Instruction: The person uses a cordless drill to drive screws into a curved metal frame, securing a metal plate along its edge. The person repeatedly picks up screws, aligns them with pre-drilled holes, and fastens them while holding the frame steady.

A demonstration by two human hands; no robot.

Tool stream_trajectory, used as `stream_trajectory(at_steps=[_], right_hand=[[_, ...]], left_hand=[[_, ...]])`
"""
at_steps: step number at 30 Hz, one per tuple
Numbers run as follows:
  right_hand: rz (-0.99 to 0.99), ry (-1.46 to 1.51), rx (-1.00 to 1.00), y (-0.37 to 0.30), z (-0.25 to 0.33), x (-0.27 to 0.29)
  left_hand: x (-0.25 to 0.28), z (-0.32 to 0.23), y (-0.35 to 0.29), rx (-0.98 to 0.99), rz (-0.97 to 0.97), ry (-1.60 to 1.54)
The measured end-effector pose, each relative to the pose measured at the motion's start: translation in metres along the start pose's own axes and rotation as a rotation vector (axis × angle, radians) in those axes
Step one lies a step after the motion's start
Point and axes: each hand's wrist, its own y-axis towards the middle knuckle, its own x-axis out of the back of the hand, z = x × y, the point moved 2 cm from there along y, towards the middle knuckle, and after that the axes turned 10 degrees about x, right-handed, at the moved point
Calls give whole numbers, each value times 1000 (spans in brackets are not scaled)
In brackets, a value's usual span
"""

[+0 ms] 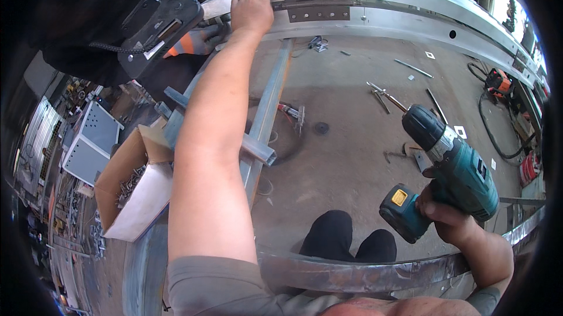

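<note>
Cordless drill (466,172), teal and black, at right above the floor, bit angled up-left. Right hand (444,207) wrapped round its grip; left hand (253,8) palm-down on silver beam (422,26), fingers extended side by side.

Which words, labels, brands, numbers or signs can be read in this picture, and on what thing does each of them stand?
No text can be read clearly, so there is nothing to quote.
Cordless drill: the dark side label is too small to read.
Battery pack: the yellow label is too small to read.
Black device at upper left: the white label-like patch is too blurred.
</note>
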Motion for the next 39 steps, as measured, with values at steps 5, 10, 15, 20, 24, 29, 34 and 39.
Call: stream_trajectory(at_steps=[5,10,15,20,24,29,34,39], right_hand=[[-2,-3,-7,2,2,0],[7,-26,-12,2,3,-1],[15,-22,-9,3,5,0],[26,-38,-4,2,5,0],[30,-49,6,3,5,1],[54,-72,28,3,4,5],[115,-35,19,3,5,8],[136,-31,30,3,5,9]], left_hand=[[-1,-1,0,0,27,33],[0,-2,0,-4,38,43],[1,-2,0,-11,46,57],[1,-1,-2,-20,46,60],[3,-2,-2,-17,53,53],[7,-4,1,24,126,53],[7,2,2,4,159,6],[-1,5,5,-37,165,-61]])
